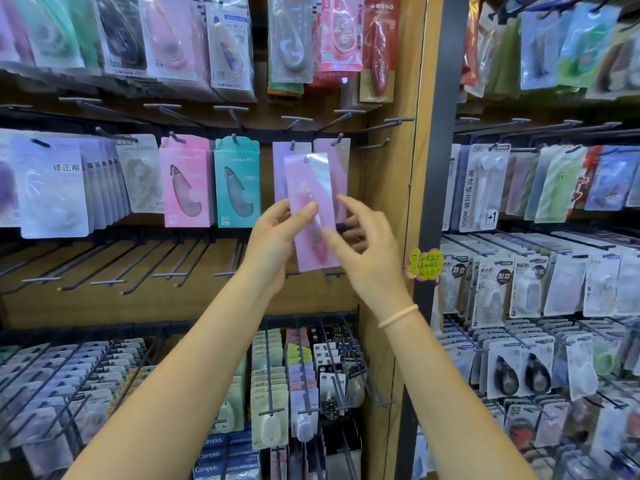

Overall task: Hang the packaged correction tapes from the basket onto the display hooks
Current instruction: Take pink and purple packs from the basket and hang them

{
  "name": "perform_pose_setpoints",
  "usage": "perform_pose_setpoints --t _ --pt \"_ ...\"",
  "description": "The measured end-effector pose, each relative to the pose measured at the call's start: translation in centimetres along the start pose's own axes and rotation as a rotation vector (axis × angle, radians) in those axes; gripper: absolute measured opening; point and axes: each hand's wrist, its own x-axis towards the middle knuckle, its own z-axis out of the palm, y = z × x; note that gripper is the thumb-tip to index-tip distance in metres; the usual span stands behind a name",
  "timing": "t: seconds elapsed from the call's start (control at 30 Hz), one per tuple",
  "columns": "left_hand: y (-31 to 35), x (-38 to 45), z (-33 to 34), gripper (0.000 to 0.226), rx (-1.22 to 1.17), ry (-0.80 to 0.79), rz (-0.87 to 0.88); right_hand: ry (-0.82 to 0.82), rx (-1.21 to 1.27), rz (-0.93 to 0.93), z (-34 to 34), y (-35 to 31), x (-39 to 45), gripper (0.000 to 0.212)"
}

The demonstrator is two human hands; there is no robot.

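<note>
While the pink pack (313, 216) is not yet on a hook, it is held upright before the middle row, long axis near vertical, hang hole at the top and leaning slightly left. The left hand (273, 237) pinches its left edge, thumb across the front; the right hand (363, 251) touches its lower right edge, fingers loosely spread. Behind it two lilac packs (291, 168) already hang. The hook (337, 138) above looks the likely target, though blur obscures it. The basket is out of view.
</note>
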Motion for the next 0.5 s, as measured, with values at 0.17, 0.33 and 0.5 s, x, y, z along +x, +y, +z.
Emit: perform_pose_setpoints --t 0.17,0.33,0.5 --pt "0.8 0.6 2.6 0.024 0.048 -0.077 0.016 -0.053 0.085 -0.005 0.7 0.3 -0.1 0.068" --pt "0.2 0.8 2.5 0.021 0.16 -0.12 -0.014 0.033 0.038 0.035 0.3 0.8 1.4 0.063" --pt "0.6 2.1 2.7 0.023 0.19 -0.051 0.02 0.008 0.016 0.039 0.3 0.2 3.3 0.062"
